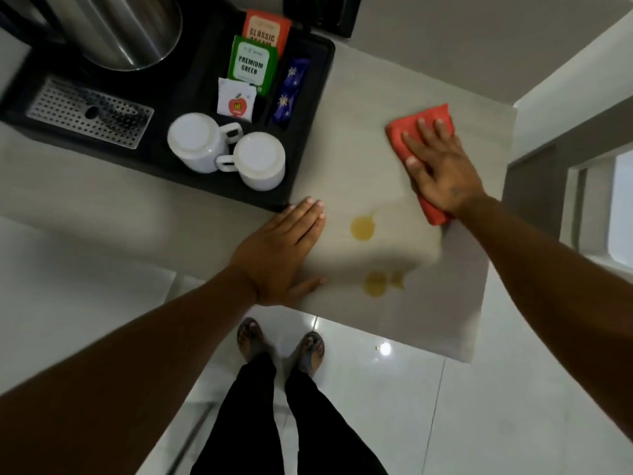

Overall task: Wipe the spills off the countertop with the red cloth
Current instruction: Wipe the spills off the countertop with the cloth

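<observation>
The red cloth (404, 132) lies flat on the pale countertop (359, 138) at its right side. My right hand (438, 166) presses down on it, palm flat and fingers spread. A round yellow spill (362, 228) sits in the middle of the counter, left of the cloth and apart from it. Nearer the front edge lie a second yellow spill (376, 283) and a small splash (397, 278) beside it. My left hand (284, 255) rests flat on the counter, left of the spills, holding nothing.
A black tray (318, 108) stands at the back left with two upturned white mugs (222, 149), tea sachets (253, 65), a perforated metal grate (90, 113) and a steel kettle (126, 29). The counter's right edge (493, 234) drops to a glossy tiled floor, where my feet (281, 344) stand.
</observation>
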Action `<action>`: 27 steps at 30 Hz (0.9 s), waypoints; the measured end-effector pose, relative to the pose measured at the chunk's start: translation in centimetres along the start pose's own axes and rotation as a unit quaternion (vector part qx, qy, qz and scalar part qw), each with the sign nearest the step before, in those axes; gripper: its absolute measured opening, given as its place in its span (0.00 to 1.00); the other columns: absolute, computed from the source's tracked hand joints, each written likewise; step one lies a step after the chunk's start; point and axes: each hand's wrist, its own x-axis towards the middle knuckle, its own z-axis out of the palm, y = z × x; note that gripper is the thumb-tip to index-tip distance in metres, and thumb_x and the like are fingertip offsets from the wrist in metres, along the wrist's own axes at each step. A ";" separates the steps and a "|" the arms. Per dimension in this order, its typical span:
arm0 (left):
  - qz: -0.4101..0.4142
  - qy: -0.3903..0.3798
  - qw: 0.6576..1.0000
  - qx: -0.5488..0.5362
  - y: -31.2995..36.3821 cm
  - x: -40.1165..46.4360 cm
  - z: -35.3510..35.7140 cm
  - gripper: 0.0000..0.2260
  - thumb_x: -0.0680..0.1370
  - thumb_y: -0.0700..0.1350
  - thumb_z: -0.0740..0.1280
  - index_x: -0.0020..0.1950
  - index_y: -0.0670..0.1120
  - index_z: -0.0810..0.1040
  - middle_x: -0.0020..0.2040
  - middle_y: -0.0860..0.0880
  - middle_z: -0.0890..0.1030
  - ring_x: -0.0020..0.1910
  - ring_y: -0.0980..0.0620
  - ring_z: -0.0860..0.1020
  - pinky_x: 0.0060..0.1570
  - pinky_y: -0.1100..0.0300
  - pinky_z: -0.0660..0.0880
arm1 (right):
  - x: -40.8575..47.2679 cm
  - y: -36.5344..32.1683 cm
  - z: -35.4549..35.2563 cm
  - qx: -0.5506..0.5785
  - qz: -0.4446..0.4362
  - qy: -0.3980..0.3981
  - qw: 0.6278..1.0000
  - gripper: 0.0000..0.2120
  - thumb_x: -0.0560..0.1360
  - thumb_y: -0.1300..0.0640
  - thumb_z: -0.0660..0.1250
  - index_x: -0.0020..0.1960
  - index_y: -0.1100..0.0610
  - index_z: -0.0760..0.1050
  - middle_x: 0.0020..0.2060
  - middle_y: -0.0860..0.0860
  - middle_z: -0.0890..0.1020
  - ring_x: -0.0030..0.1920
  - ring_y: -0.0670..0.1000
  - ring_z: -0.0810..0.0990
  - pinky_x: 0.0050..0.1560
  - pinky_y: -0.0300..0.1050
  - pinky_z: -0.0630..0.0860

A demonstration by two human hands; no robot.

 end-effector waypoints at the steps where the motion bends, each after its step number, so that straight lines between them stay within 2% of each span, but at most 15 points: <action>1: 0.001 0.001 1.000 -0.001 0.0 0.0 -0.1 0.42 0.80 0.66 0.57 0.82 0.37 0.52 0.84 0.37 0.54 0.84 0.41 0.49 0.82 0.45 0.51 | 1.1 -1.0 0.3 -0.008 -0.003 0.002 1.000 0.25 0.82 0.47 0.54 0.77 0.52 0.63 0.78 0.58 0.60 0.79 0.64 0.53 0.76 0.65 0.52; 5: -0.006 -0.003 1.000 -0.018 0.4 -0.1 -0.6 0.42 0.80 0.64 0.59 0.82 0.37 0.53 0.84 0.37 0.54 0.84 0.41 0.49 0.82 0.45 0.50 | 1.6 -5.3 1.7 -0.031 -0.042 -0.007 0.999 0.24 0.83 0.50 0.56 0.78 0.52 0.62 0.79 0.57 0.59 0.79 0.64 0.52 0.76 0.64 0.51; 8: -0.019 -0.005 1.000 -0.016 0.6 -1.0 -0.5 0.42 0.80 0.65 0.58 0.82 0.36 0.54 0.83 0.36 0.55 0.84 0.40 0.50 0.82 0.43 0.52 | -4.1 -6.8 2.6 -0.054 -0.077 -0.023 0.995 0.24 0.83 0.49 0.54 0.78 0.51 0.61 0.79 0.56 0.59 0.79 0.61 0.52 0.77 0.62 0.50; 12: -0.046 -0.002 0.999 0.009 0.6 -3.4 0.3 0.43 0.80 0.68 0.55 0.82 0.37 0.52 0.84 0.37 0.53 0.84 0.41 0.49 0.82 0.42 0.51 | -10.9 -3.7 2.0 -0.010 -0.006 -0.016 1.000 0.25 0.82 0.45 0.49 0.78 0.49 0.58 0.79 0.55 0.58 0.79 0.60 0.50 0.76 0.66 0.52; 16: -0.046 0.017 0.999 0.012 0.8 -3.6 0.6 0.43 0.80 0.67 0.56 0.82 0.37 0.54 0.84 0.37 0.55 0.84 0.41 0.51 0.81 0.41 0.53 | -8.0 -3.3 1.3 -0.005 0.053 -0.010 0.999 0.27 0.82 0.44 0.47 0.79 0.50 0.58 0.80 0.56 0.55 0.80 0.61 0.48 0.77 0.66 0.49; 21: -0.042 0.019 0.999 0.020 0.8 -3.8 0.3 0.43 0.80 0.67 0.56 0.82 0.36 0.54 0.83 0.37 0.56 0.84 0.40 0.52 0.81 0.41 0.53 | -3.5 -8.1 2.4 -0.026 0.028 -0.012 0.999 0.26 0.82 0.47 0.49 0.79 0.51 0.58 0.80 0.56 0.56 0.79 0.62 0.49 0.77 0.64 0.49; 24: -0.041 0.010 0.999 0.024 0.8 -3.8 0.2 0.43 0.80 0.68 0.54 0.82 0.36 0.53 0.83 0.36 0.55 0.84 0.40 0.51 0.81 0.41 0.53 | -7.4 -11.0 3.5 -0.043 -0.034 -0.026 0.998 0.26 0.83 0.48 0.49 0.79 0.52 0.57 0.80 0.55 0.56 0.79 0.61 0.49 0.78 0.62 0.48; 27: -0.044 0.012 0.999 0.024 0.9 -3.9 0.2 0.43 0.80 0.68 0.53 0.82 0.36 0.53 0.84 0.36 0.55 0.84 0.40 0.51 0.81 0.42 0.52 | -12.7 -10.2 3.6 -0.023 -0.018 -0.038 0.999 0.26 0.82 0.47 0.48 0.79 0.52 0.59 0.79 0.54 0.58 0.79 0.60 0.50 0.77 0.62 0.50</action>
